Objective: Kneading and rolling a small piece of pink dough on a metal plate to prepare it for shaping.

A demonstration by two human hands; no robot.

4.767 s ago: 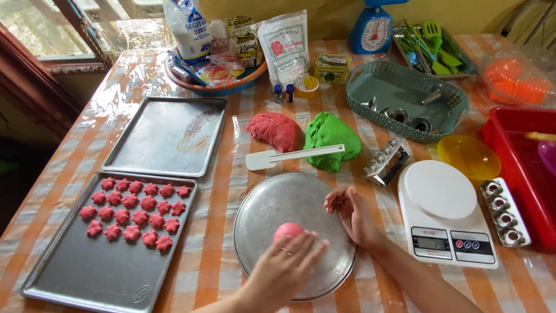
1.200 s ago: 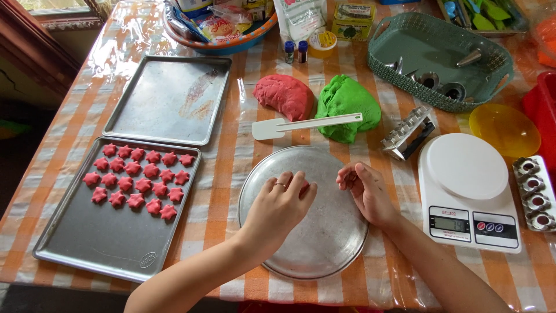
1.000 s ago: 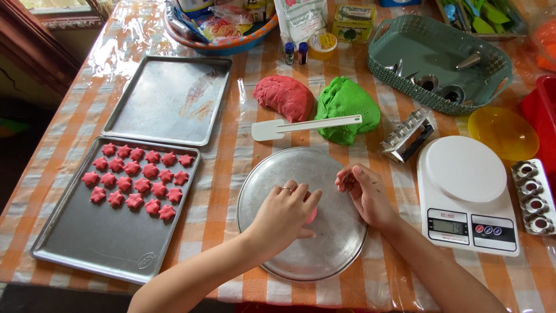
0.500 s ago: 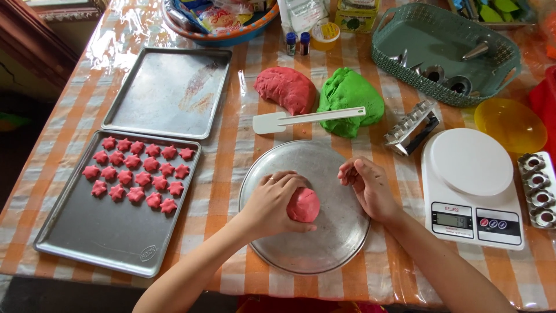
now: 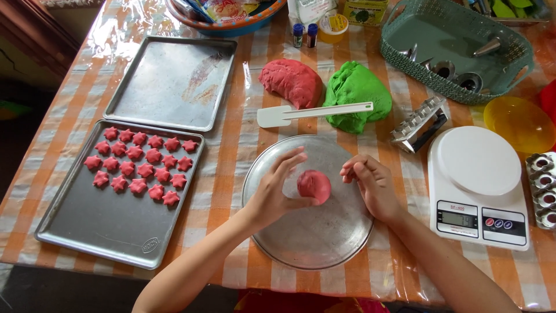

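Observation:
A red-pink dough ball [image 5: 314, 185] lies on a round metal plate [image 5: 324, 243] in front of me. My left hand [image 5: 272, 194] cups the ball's left side with the thumb against it, and its fingers are spread and lifted. My right hand [image 5: 373, 185] rests on the plate just right of the ball, a small gap away. Its fingers are loosely curled and nothing shows in them.
A baking tray [image 5: 87, 232] at left holds several red star-shaped pieces, with a bare tray [image 5: 174, 81] behind it. Beyond the plate lie a red dough lump [image 5: 289, 81], a green dough lump [image 5: 356, 95] and a white spatula [image 5: 313, 113]. A kitchen scale [image 5: 478, 179], a metal cutter [image 5: 420, 123] and a green basket [image 5: 457, 40] stand at right.
My left hand was pressed flat over the ball. It has since lifted its fingers and slid to the ball's left side, so the ball now shows. My right hand has barely moved.

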